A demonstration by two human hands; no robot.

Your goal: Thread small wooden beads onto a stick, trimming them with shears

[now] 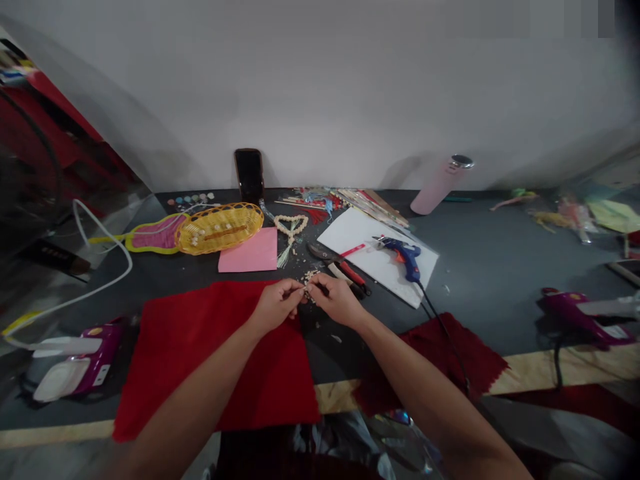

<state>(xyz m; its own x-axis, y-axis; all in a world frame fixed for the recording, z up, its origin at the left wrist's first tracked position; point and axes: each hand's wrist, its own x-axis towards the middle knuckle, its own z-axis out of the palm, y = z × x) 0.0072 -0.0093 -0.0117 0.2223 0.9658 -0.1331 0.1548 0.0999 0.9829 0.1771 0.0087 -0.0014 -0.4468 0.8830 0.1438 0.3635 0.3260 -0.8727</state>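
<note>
One red-handled tool (353, 273) lies just beyond the right hand (336, 300).

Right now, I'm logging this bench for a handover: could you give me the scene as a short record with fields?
Left hand: fingertips pinched, close to the right hand's
Right hand: fingertips pinched, beside small pale bits
Held item: too small to identify
Under left forearm: red cloth
On white board: blue glue gun
Back left: yellow basket, pink paper
By wall: phone, pink bottle
</note>
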